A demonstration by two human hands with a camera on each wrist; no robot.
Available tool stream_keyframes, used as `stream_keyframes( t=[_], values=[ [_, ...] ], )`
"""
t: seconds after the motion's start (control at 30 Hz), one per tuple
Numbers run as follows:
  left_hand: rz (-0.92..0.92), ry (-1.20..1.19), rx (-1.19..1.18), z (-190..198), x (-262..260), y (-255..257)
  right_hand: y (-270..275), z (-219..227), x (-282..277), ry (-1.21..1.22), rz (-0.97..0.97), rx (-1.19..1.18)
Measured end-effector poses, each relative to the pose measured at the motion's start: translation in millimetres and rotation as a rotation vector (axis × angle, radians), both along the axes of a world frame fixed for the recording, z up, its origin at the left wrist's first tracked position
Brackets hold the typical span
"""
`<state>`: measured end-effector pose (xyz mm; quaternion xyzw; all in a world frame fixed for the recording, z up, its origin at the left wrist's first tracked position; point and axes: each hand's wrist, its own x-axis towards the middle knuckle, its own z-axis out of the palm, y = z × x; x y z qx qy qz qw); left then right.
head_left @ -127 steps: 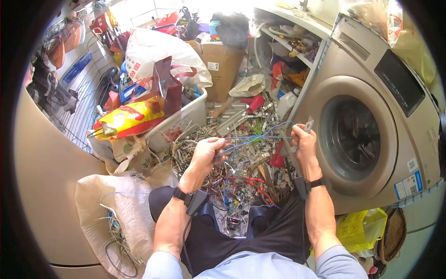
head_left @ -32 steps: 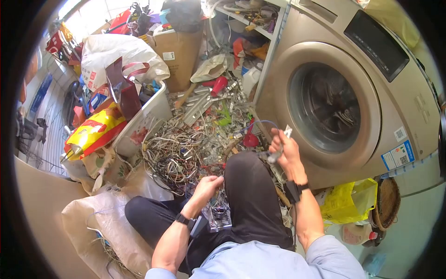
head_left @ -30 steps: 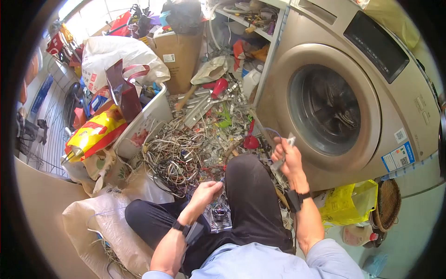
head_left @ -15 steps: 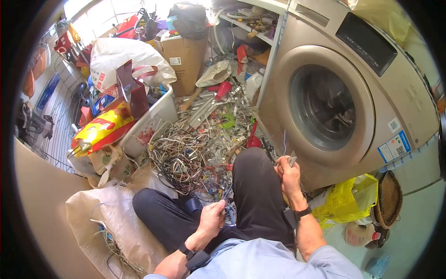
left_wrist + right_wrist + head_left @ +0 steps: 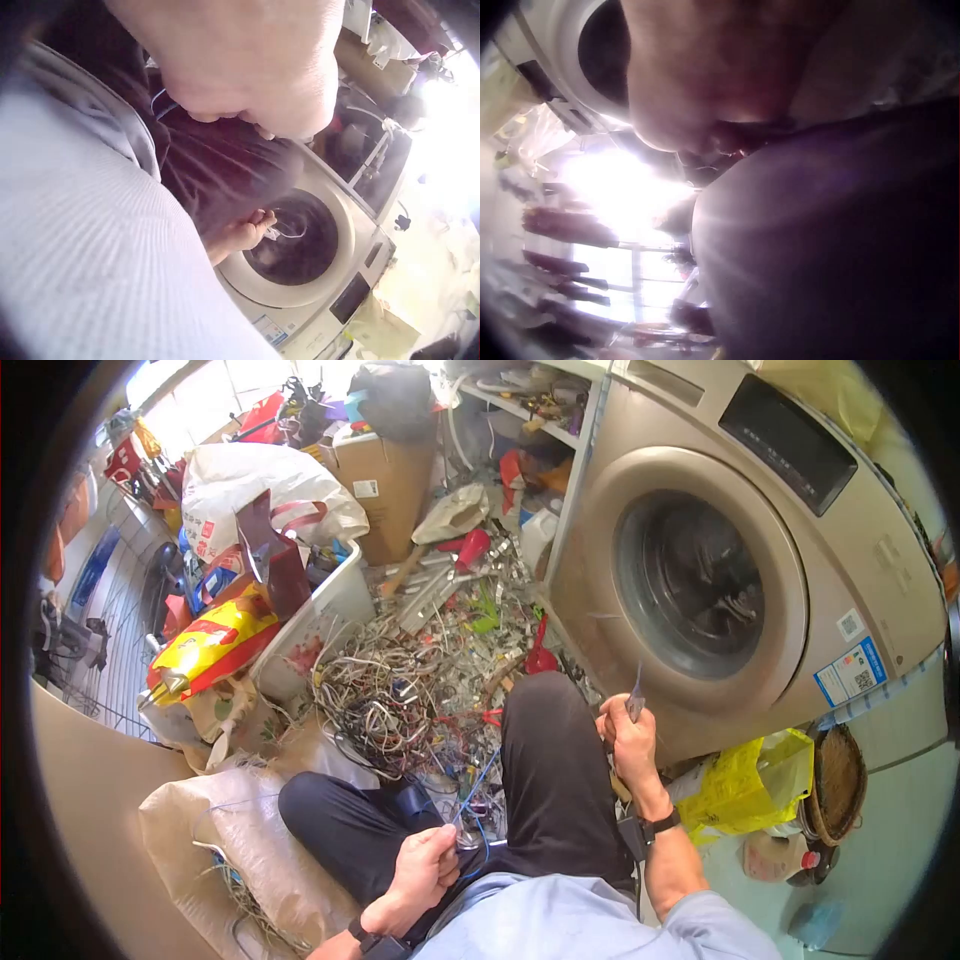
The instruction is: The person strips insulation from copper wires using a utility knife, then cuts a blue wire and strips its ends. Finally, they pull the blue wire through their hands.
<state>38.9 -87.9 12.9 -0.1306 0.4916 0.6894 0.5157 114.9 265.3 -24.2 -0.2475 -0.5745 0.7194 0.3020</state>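
Observation:
I sit on the floor in dark trousers (image 5: 555, 780). My left hand (image 5: 425, 867) is low by my lap, fingers curled round a thin blue wire (image 5: 480, 775) that rises toward the wire heap. My right hand (image 5: 628, 732) is beside my right knee, in front of the washing machine, and grips a small grey tool (image 5: 636, 703) that points up. In the left wrist view the right hand (image 5: 241, 234) shows against the drum, with a thin wire end (image 5: 289, 232) at its fingers. The right wrist view is dark and shows only the hand's underside and trouser cloth.
A tangled heap of wires (image 5: 385, 700) and scrap metal (image 5: 470, 600) covers the floor ahead. A washing machine (image 5: 720, 560) stands at right. A white tub (image 5: 335, 605), bags and a cardboard box (image 5: 385, 485) crowd the left and back. A woven sack (image 5: 230, 840) lies by my left leg.
My left hand has drawn back toward my body, pulling the blue wire with it. My right hand has sunk from in front of the drum to beside my knee.

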Motion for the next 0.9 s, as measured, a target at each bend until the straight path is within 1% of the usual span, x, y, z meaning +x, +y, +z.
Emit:
stream_keyframes(
  t=[0.1,0.17,0.2,0.33,0.4,0.53,0.57,0.63,0.7,0.77,0.9],
  values=[
    [-0.008,-0.005,0.001,10,-2,-9,3,6,1,-0.018,-0.012,0.013],
    [0.001,-0.01,-0.002,19,0,-20,1,7,7,-0.014,-0.013,0.071],
    [0.001,-0.02,0.0,22,1,-24,2,6,8,-0.045,-0.008,0.054],
    [-0.031,-0.012,-0.046,40,2,-34,0,6,10,-0.035,-0.024,0.061],
    [-0.019,-0.008,-0.067,43,5,-46,-3,12,15,-0.013,-0.048,0.035],
    [-0.045,0.004,-0.085,53,5,-54,-2,7,19,-0.067,-0.047,0.07],
    [-0.051,0.009,-0.088,50,5,-58,-4,3,23,-0.08,-0.044,0.057],
    [-0.054,0.017,-0.104,56,5,-55,-1,1,23,-0.044,-0.066,0.031],
    [-0.059,0.018,-0.111,58,4,-60,-3,1,27,-0.034,-0.076,0.038],
    [-0.07,0.024,-0.109,60,2,-62,-3,4,30,-0.062,-0.066,0.136],
    [-0.066,0.027,-0.156,66,2,-68,1,-1,38,-0.042,-0.058,0.112]
  ],
)
